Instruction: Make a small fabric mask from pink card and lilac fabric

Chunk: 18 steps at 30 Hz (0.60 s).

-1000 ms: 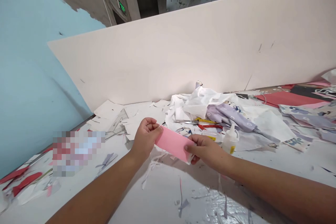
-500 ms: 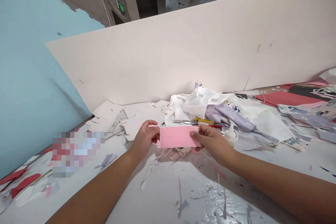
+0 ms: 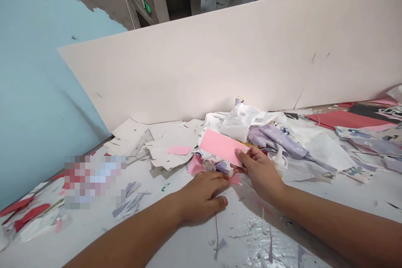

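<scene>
Between the thumb and fingers of my right hand (image 3: pixel 262 171) is a pink rectangular card (image 3: pixel 221 146), held by its right end and tilted, its left end higher. My left hand (image 3: pixel 205 194) lies low over the table, palm down, fingers stretched to the right and thumb apart, with nothing visible in it. Its fingertips reach scraps of floral-patterned fabric (image 3: pixel 221 167) and pink paper below the card. A smaller pink piece (image 3: pixel 178 150) rests on white paper sheets (image 3: pixel 169 161) to the left. Just beyond my right hand stands a white squeeze bottle (image 3: pixel 279 160).
A heap of white fabric (image 3: pixel 241 119) and lilac flowered fabric (image 3: pixel 276 138) lies at the back, against a white panel (image 3: pixel 204 71). Red sheets (image 3: pixel 348 120) are at the far right. Thin offcuts (image 3: pixel 220 248) litter the white table (image 3: pixel 176 243). A blurred patch covers something at left.
My left hand has let go of the pink card and moved down and right to the table. The card, now in my right hand alone, has tilted and risen at its left end.
</scene>
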{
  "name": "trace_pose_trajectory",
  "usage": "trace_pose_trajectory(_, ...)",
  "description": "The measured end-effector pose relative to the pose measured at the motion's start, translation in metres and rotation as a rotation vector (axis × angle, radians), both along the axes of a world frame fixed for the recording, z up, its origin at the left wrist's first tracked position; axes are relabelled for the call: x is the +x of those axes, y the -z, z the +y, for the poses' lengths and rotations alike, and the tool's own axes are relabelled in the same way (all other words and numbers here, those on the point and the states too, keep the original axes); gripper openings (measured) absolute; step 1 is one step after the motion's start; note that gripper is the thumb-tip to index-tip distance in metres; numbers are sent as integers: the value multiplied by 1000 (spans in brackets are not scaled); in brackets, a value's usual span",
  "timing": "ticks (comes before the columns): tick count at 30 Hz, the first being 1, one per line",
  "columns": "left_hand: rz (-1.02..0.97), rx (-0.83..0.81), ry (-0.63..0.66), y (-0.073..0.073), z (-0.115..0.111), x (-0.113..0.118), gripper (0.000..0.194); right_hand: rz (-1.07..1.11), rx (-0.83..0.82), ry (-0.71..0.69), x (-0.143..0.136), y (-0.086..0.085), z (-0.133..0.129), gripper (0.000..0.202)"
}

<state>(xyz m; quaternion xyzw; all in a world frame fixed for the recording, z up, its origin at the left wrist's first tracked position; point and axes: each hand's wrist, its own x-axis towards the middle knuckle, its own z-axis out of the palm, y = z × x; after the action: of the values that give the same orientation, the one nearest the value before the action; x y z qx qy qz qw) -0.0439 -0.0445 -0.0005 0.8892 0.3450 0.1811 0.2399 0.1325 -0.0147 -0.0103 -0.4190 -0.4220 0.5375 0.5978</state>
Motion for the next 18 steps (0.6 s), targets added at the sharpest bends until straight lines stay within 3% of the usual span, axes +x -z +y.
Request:
trace_pose_trajectory(5,33,119,-12,7,12,-1,34,13,-35,-38,-3,6,-1,22)
trace_pose_trajectory(9,157,192,-217,8,23,1,44,27,-35,-53,-3,9,1,17)
trace_pose_trajectory(12,254,131,-250,9,33,3,58,23,-61,-20,-1,10,4,18)
trace_pose_trajectory(18,347,-14,-257,9,59,5,45,13,-61,11,3,9,7,19)
